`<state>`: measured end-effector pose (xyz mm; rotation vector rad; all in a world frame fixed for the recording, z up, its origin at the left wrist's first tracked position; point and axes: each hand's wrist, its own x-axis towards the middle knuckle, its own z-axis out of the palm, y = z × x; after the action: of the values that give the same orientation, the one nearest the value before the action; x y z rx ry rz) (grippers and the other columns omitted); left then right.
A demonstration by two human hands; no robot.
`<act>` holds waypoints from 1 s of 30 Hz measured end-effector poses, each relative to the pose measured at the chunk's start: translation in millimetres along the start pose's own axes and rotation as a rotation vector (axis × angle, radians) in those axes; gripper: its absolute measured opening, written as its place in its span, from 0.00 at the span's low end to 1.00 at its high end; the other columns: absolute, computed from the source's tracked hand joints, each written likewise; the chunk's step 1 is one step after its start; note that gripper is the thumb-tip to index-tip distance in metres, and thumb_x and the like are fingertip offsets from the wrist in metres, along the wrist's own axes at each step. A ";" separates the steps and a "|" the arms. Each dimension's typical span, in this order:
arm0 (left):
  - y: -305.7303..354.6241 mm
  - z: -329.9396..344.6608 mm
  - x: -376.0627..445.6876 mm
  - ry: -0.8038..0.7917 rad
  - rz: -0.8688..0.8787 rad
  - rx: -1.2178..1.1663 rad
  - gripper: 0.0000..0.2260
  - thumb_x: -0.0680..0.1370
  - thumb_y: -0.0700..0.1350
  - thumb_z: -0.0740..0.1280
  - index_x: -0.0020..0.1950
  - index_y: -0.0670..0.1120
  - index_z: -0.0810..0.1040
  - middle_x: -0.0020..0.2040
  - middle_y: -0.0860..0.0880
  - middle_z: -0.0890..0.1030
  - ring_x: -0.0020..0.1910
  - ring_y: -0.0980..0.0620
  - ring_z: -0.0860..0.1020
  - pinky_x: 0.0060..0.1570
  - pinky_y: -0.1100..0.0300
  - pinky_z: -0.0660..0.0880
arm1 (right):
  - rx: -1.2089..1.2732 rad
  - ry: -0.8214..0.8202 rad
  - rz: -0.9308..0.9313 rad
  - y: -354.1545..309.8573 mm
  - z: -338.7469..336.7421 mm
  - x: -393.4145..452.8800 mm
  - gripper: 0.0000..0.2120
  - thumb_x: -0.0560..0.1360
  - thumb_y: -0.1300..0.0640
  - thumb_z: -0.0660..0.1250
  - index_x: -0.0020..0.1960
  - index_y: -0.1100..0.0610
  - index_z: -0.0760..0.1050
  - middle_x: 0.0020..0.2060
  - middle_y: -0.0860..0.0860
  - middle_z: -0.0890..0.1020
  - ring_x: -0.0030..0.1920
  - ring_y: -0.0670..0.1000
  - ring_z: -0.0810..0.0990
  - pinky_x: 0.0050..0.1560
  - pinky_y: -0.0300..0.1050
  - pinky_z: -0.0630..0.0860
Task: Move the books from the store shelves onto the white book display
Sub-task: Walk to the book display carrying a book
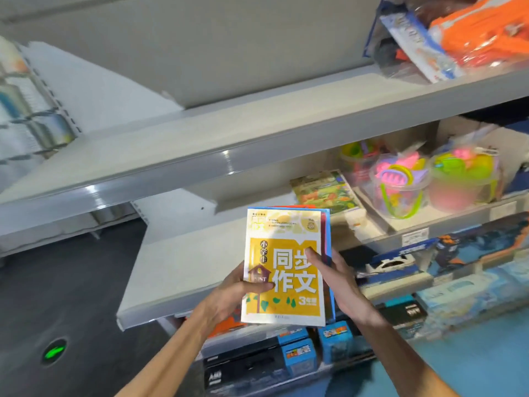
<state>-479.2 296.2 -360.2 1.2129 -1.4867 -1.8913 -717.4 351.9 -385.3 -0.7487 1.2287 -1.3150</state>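
I hold a small stack of books [286, 253] in front of the grey store shelf [183, 262]. The top book has a yellow and white cover with large white characters; blue and red covers peek out behind it. My left hand [237, 290] grips the stack's left edge, thumb across the cover. My right hand [335, 276] grips the right edge, thumb on the cover and fingers behind. Another book with a green picture cover [323, 190] lies on the shelf behind. The white book display is not in view.
Tubs of coloured plastic toys [423, 179] stand on the shelf's right part. An orange toy pack [472, 30] sits on the upper shelf [229, 133]. Boxed goods [297, 353] fill the lower shelves. Dark floor with a green light spot [54, 349] lies at left.
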 end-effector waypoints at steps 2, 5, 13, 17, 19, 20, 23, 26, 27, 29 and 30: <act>-4.3 -7.9 -16.3 0.067 -0.013 -0.073 0.21 0.79 0.45 0.71 0.71 0.47 0.73 0.64 0.45 0.82 0.62 0.41 0.82 0.64 0.38 0.76 | -0.012 -0.013 -0.005 9.2 24.0 -2.8 0.19 0.75 0.46 0.72 0.64 0.47 0.75 0.52 0.48 0.87 0.51 0.49 0.86 0.48 0.47 0.82; -14.8 -27.8 -39.0 0.242 -0.033 -0.230 0.20 0.80 0.53 0.67 0.69 0.45 0.74 0.61 0.42 0.84 0.58 0.39 0.83 0.59 0.40 0.79 | -0.042 -0.017 -0.014 21.5 63.0 -5.0 0.17 0.76 0.45 0.71 0.63 0.45 0.74 0.48 0.42 0.86 0.47 0.41 0.86 0.40 0.37 0.79; -45.8 -121.7 -123.3 0.395 0.018 -0.262 0.19 0.82 0.54 0.64 0.68 0.45 0.75 0.60 0.43 0.84 0.56 0.40 0.84 0.59 0.41 0.80 | -0.133 -0.135 0.052 60.9 182.9 -18.2 0.21 0.75 0.43 0.71 0.66 0.43 0.71 0.55 0.45 0.84 0.53 0.46 0.85 0.53 0.50 0.82; -74.9 -186.2 -173.2 0.483 0.064 -0.288 0.19 0.82 0.54 0.64 0.66 0.43 0.76 0.58 0.43 0.85 0.56 0.40 0.84 0.61 0.38 0.78 | -0.193 -0.178 0.051 90.2 265.6 -29.8 0.20 0.76 0.44 0.71 0.65 0.44 0.72 0.54 0.45 0.85 0.50 0.45 0.86 0.51 0.49 0.82; -90.4 -223.8 -202.5 0.530 0.085 -0.291 0.19 0.82 0.54 0.64 0.66 0.42 0.76 0.57 0.43 0.85 0.55 0.41 0.85 0.60 0.39 0.79 | -0.215 -0.199 0.047 105.9 314.6 -38.5 0.20 0.76 0.45 0.71 0.66 0.44 0.72 0.55 0.46 0.85 0.51 0.46 0.86 0.51 0.49 0.83; -97.6 -242.7 -216.7 0.542 0.095 -0.291 0.18 0.82 0.54 0.63 0.66 0.42 0.76 0.57 0.43 0.85 0.55 0.41 0.85 0.60 0.39 0.79 | -0.227 -0.210 0.044 113.0 338.7 -43.4 0.20 0.76 0.45 0.71 0.66 0.43 0.72 0.55 0.46 0.85 0.52 0.46 0.86 0.51 0.49 0.83; -112.7 -300.4 -256.0 0.600 0.096 -0.298 0.18 0.82 0.55 0.64 0.64 0.43 0.78 0.56 0.44 0.86 0.54 0.42 0.85 0.60 0.40 0.79 | -0.280 -0.264 0.006 130.8 409.6 -57.4 0.21 0.76 0.41 0.70 0.67 0.40 0.71 0.58 0.42 0.83 0.57 0.44 0.83 0.57 0.49 0.81; -121.0 -351.1 -286.4 0.639 0.094 -0.302 0.18 0.81 0.57 0.65 0.62 0.45 0.80 0.54 0.44 0.86 0.53 0.43 0.86 0.60 0.40 0.79 | -0.300 -0.284 -0.004 142.7 469.2 -67.6 0.20 0.76 0.41 0.69 0.66 0.41 0.72 0.58 0.43 0.84 0.56 0.45 0.84 0.56 0.52 0.81; -123.8 -365.4 -294.8 0.644 0.097 -0.307 0.18 0.81 0.57 0.64 0.62 0.45 0.80 0.54 0.44 0.86 0.53 0.42 0.86 0.60 0.40 0.79 | -0.279 -0.300 0.001 145.8 485.9 -70.2 0.19 0.77 0.44 0.69 0.66 0.42 0.72 0.57 0.44 0.84 0.54 0.46 0.85 0.55 0.52 0.82; -130.3 -392.0 -307.9 0.650 0.099 -0.329 0.18 0.81 0.57 0.64 0.63 0.45 0.79 0.54 0.44 0.86 0.53 0.42 0.85 0.60 0.40 0.79 | -0.277 -0.332 0.015 150.9 515.4 -71.9 0.19 0.78 0.46 0.69 0.67 0.43 0.71 0.57 0.45 0.85 0.54 0.47 0.85 0.53 0.52 0.82; -133.6 -404.4 -313.4 0.651 0.102 -0.347 0.18 0.82 0.57 0.64 0.63 0.46 0.79 0.55 0.44 0.86 0.53 0.42 0.85 0.59 0.40 0.79 | -0.285 -0.353 0.024 152.9 528.5 -71.5 0.19 0.78 0.46 0.69 0.68 0.43 0.71 0.57 0.44 0.85 0.55 0.47 0.85 0.53 0.52 0.82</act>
<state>44.7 363.4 -385.5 1.3674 -0.8193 -1.4067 -163.1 328.0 -378.3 -1.1143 1.1424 -0.9456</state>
